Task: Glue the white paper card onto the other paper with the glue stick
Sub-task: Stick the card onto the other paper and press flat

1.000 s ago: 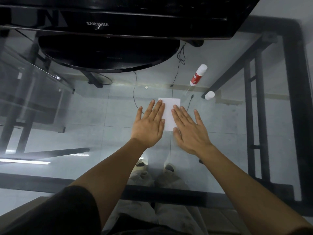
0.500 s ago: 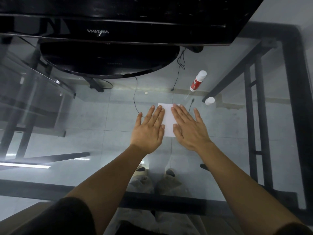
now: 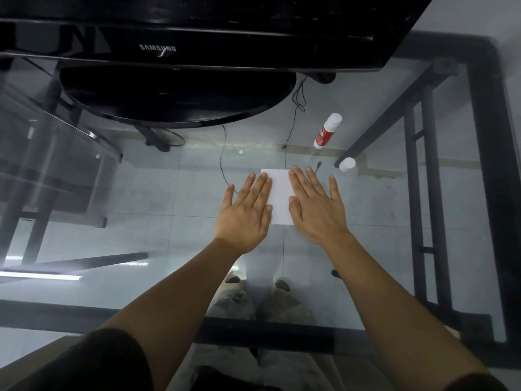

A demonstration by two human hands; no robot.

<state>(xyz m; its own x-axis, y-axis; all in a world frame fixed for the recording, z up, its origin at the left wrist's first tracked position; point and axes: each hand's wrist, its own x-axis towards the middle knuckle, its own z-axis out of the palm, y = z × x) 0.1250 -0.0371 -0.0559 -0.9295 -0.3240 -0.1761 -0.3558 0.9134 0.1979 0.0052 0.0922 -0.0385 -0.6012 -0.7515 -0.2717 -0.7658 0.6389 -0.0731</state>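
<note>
The head camera looks down on a glass table (image 3: 141,210). The white card (image 3: 279,197) lies flat on it, and only one sheet shows, so I cannot tell if the other paper is under it. This looks like the pressing step. To do it well, push down evenly and rub from the middle out to the edges, so the card sticks with no bumps.

The left hand (image 3: 245,214) lies flat and open on the card's left edge. The right hand (image 3: 315,208) lies flat and open on its right edge. Neither hand holds anything. Both arms reach straight forward.

The glue stick (image 3: 327,131) lies farther back on the right, with its cap (image 3: 347,164) off, just beside it.
</note>
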